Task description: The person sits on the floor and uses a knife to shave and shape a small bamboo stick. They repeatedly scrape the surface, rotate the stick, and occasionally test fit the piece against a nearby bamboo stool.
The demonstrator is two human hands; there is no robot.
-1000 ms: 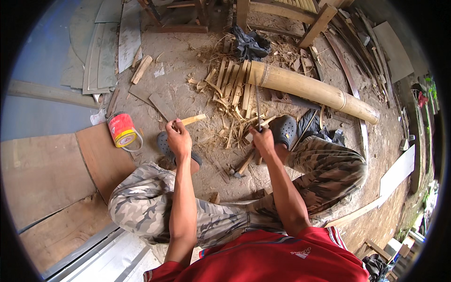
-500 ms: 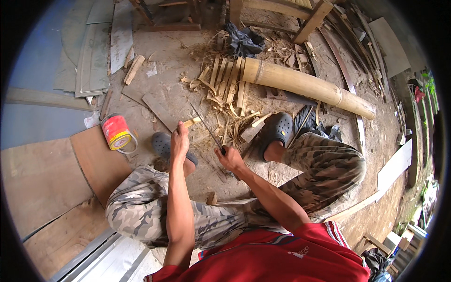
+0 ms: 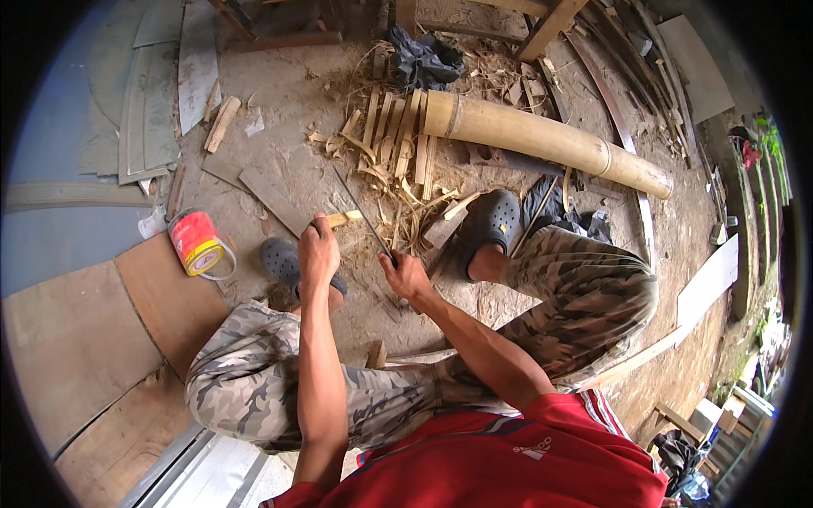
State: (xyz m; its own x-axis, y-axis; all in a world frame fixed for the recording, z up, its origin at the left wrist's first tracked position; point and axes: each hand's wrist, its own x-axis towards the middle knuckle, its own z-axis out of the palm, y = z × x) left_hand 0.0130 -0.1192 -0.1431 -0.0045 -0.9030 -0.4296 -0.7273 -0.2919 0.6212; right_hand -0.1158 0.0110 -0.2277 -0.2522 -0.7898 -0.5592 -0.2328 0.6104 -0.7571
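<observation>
My left hand (image 3: 318, 254) is closed around a short bamboo strip (image 3: 345, 218), whose pale end sticks out to the right. In my right hand (image 3: 406, 276) is the handle of a long, thin knife (image 3: 362, 213). Its dark blade slants up and to the left, passing by the strip's end; whether the two touch I cannot tell. Beyond the blade, curled shavings (image 3: 410, 203) litter the ground around a row of split bamboo pieces (image 3: 405, 135). A thick bamboo pole (image 3: 533, 140) lies to the right of these pieces.
A red and yellow can (image 3: 196, 242) with a wire handle stands at left by brown boards (image 3: 169, 296). My feet wear grey clogs (image 3: 494, 222). Black plastic (image 3: 423, 59) lies near a wooden frame (image 3: 549, 32) at the back. A wood block (image 3: 222, 124) sits far left.
The whole view has shifted slightly, moving most things a little left and up in it. Both hands keep their grips, and the knife and strip stay close together.
</observation>
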